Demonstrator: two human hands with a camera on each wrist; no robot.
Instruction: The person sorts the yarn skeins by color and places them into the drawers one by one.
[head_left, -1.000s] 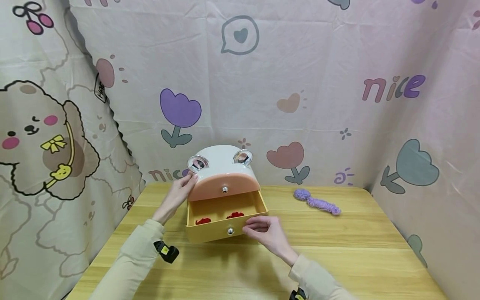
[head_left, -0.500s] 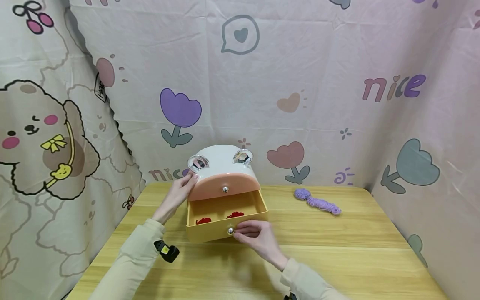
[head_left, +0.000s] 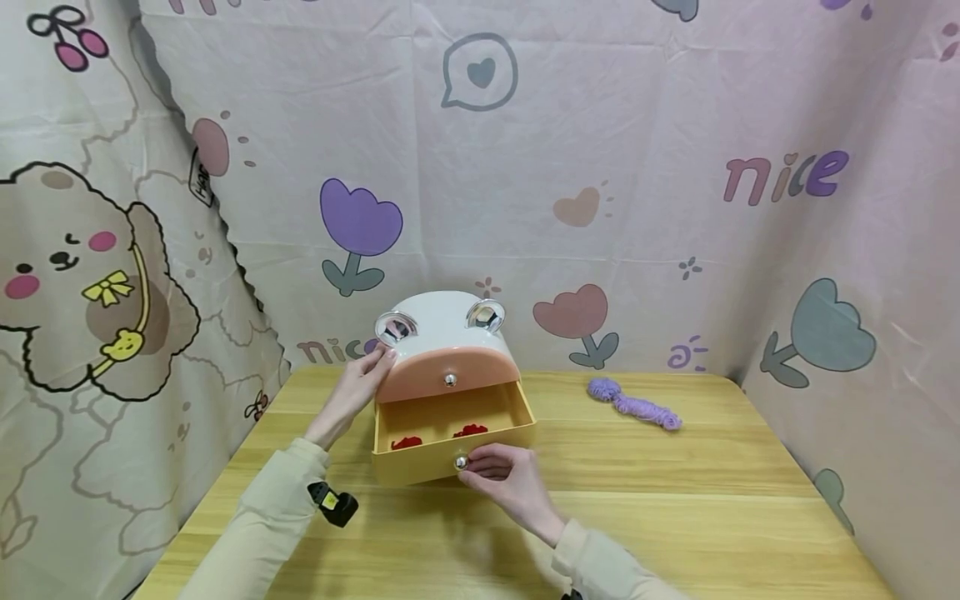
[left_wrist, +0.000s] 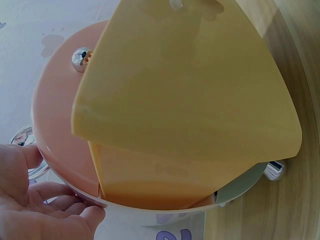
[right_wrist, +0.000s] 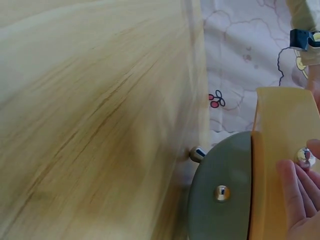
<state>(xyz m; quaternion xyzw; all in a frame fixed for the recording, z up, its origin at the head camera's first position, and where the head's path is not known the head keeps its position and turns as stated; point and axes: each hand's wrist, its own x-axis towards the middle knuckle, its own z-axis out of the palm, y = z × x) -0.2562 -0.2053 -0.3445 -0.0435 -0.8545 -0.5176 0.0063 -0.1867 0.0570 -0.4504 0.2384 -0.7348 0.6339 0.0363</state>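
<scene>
A white storage box (head_left: 438,315) with a rounded top and silver-rimmed eyes stands on the table. Its pink top drawer (head_left: 420,371) is closed, while the yellow middle drawer (head_left: 416,467) is pulled far out. Two small red items (head_left: 407,442) lie inside the yellow drawer. My left hand (head_left: 352,398) grips the box's left side by the pink front. At the yellow drawer's silver knob (head_left: 461,462), my right hand (head_left: 516,487) pinches with thumb and fingertips. In the right wrist view, a green lower drawer (right_wrist: 220,165) sits closed beneath.
A twisted skein of purple yarn (head_left: 637,407) lies to the right of the box on the wooden table (head_left: 712,492). Printed cloth (head_left: 645,108) hangs behind and at both sides. Silver feet (left_wrist: 275,170) support the box.
My right hand has slid left along the yellow drawer's front, from near its right corner to the knob. The left hand, box and drawer have stayed in place.
</scene>
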